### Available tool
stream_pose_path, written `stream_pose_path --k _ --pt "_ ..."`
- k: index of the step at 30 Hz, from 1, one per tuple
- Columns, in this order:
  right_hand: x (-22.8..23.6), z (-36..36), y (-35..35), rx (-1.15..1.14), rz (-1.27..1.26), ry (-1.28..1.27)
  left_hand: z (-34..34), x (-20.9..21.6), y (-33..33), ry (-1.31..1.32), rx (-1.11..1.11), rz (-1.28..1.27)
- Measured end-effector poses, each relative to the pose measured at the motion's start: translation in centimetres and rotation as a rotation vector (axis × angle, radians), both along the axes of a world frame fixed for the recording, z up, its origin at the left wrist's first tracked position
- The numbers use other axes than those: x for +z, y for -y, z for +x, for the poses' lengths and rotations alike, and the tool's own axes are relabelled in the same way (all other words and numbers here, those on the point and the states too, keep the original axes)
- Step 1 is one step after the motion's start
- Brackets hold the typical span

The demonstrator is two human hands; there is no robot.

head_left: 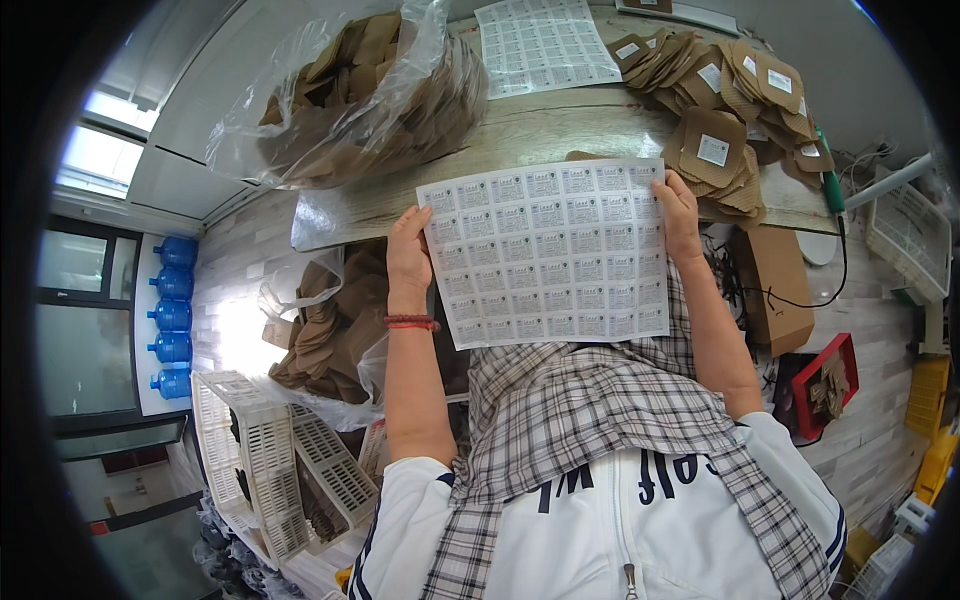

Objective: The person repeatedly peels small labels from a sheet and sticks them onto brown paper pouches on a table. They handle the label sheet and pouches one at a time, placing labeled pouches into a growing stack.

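White zip jacket and plaid apron face us; beyond, the left hand and right hand pinch opposite edges of a label sheet, apparently to keep it flat, before the table, where labelled brown pieces lie heaped, presumably within reach.

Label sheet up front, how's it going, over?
Left hand, right hand: gripping opposite side edges. Label sheet: spread out, printed side showing. Nothing evident in the way; brown card peeks from behind top edge.
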State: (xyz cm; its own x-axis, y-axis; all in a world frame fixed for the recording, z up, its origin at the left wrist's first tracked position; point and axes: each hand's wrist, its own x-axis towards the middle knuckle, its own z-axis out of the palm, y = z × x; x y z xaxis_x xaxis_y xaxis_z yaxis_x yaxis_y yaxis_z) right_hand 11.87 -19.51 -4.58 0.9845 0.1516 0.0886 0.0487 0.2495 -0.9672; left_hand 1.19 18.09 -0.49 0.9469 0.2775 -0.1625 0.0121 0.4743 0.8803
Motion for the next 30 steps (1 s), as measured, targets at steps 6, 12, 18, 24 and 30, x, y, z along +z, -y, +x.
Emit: stream_pose_path --k 6,12,18,24,30 --pt "-0.6 0.4 0.3 0.004 -0.018 0.006 0.1 -0.2 0.0 0.016 -0.018 0.020" --pt "0.0 0.2 0.1 0.003 0.037 -0.025 0.2 0.0 0.7 -0.019 0.019 0.005" --pt "-0.2 0.4 0.4 0.019 0.020 -0.032 0.0 0.7 1.1 -0.020 0.031 -0.006" --pt "0.1 0.2 0.4 0.011 0.021 -0.026 0.0 0.5 0.7 -0.006 0.031 -0.007" --pt "0.4 0.0 0.1 -0.022 0.059 -0.051 0.0 0.2 0.3 0.007 0.001 -0.012"
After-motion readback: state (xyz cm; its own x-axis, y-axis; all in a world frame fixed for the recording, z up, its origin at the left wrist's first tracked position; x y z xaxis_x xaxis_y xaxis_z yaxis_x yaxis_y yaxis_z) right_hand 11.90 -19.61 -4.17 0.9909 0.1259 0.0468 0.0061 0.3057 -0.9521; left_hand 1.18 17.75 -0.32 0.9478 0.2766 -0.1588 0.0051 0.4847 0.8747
